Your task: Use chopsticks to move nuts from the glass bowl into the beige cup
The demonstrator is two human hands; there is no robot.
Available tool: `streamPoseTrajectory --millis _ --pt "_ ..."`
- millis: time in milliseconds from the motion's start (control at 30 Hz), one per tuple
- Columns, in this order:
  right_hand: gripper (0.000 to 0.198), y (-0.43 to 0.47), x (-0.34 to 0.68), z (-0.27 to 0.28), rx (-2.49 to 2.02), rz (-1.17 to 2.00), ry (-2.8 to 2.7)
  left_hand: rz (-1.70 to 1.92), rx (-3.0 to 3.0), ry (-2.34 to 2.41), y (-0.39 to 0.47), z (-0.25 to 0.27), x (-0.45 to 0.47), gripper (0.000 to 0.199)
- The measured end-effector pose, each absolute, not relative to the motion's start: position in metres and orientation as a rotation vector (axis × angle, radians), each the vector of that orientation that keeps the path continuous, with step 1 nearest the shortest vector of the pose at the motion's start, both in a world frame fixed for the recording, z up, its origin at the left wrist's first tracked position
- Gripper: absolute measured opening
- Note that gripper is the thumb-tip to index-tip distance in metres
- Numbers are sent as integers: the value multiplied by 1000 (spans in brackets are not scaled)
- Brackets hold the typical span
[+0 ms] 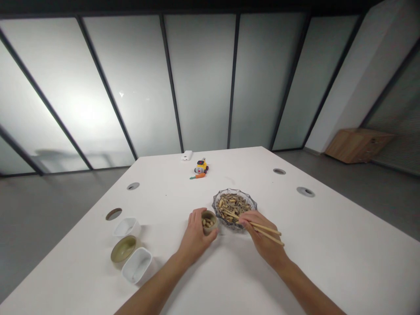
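Note:
My left hand (196, 236) is wrapped around a small olive-brown cup (214, 226), tilted a little toward the glass bowl. Several pale peanuts (207, 222) lie inside the cup. In my right hand (262, 236) is a pair of wooden chopsticks (267, 230), their tips down among the contents of a scalloped clear glass bowl (252, 202). That bowl holds a heap of striped sunflower seeds (234, 202) with some peanuts mixed in. Whether the chopstick tips pinch anything is too small to tell.
At the left stand two white square dishes (138, 266) with an olive bowl (125, 248) between them. Farther back on the white table (164, 183) are a yellow toy vehicle (201, 166), an orange-handled toy screwdriver (198, 176) and a white box (187, 155). Round holes pierce the tabletop near both sides.

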State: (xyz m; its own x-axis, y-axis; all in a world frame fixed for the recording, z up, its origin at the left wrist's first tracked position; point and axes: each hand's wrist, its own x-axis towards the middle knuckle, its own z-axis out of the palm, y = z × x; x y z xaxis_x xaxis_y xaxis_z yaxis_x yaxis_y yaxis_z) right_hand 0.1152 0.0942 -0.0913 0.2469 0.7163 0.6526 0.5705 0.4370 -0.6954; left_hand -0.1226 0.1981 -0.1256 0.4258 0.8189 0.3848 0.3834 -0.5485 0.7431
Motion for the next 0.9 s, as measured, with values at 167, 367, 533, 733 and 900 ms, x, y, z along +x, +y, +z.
streamPoseTrajectory --millis 167,367,533,733,900 --pt "40 95 113 -93 -1218 180 -1449 1039 2127 999 198 -126 -123 60" --pt "32 96 113 -93 -1129 178 -1514 1027 2131 1005 197 -124 -123 61" --pt "34 98 113 -93 -1102 171 -1590 1057 2144 991 198 -127 -122 59" --pt "33 100 114 -92 -1110 206 -1605 1058 2133 997 199 -128 -122 60" --pt "36 101 114 -89 -1114 202 -1583 1026 2125 1001 197 -125 -123 59"
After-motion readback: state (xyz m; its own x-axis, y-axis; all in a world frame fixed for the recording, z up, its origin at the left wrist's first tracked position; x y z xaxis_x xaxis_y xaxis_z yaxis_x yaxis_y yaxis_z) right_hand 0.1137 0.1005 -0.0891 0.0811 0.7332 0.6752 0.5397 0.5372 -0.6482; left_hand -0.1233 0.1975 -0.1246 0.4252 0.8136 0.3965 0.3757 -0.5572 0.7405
